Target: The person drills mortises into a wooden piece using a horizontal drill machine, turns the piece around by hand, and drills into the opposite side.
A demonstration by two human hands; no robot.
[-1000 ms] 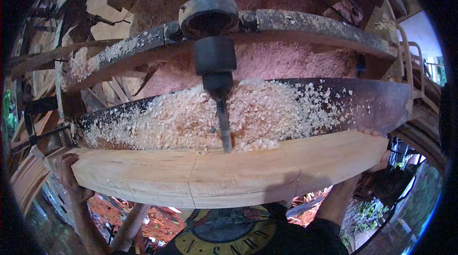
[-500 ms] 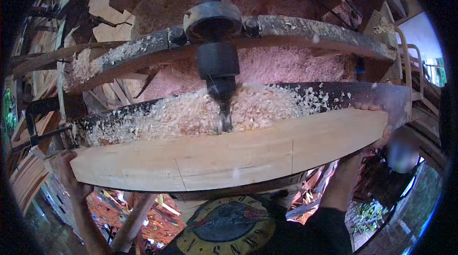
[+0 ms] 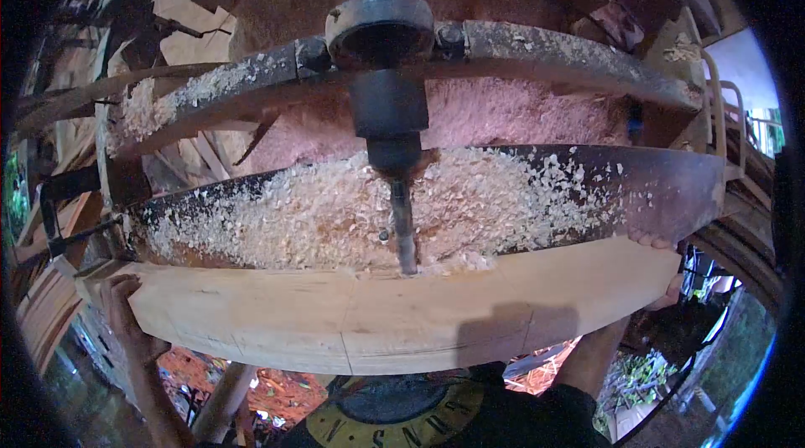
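Note:
A long pale wooden board with thin dark lines drawn across it spans the space in front of my body. My left hand grips its left end. At the other end my right hand holds on, with fingertips over the far edge and part of the hand at the end face. A metal drill bit points down from a black chuck and meets the far edge of the board near its middle. Wood shavings are heaped around the bit.
Beyond the board lies a dark worktable strewn with shavings. A curved beam crosses behind the chuck, below a round metal collar. A dark clamp sits at the left edge, near stacked wood pieces.
Both hands and the board have shifted toward my body, exposing more shavings and more of the bit. The board's far edge now looks hollowed. A shadow has appeared on its right part.

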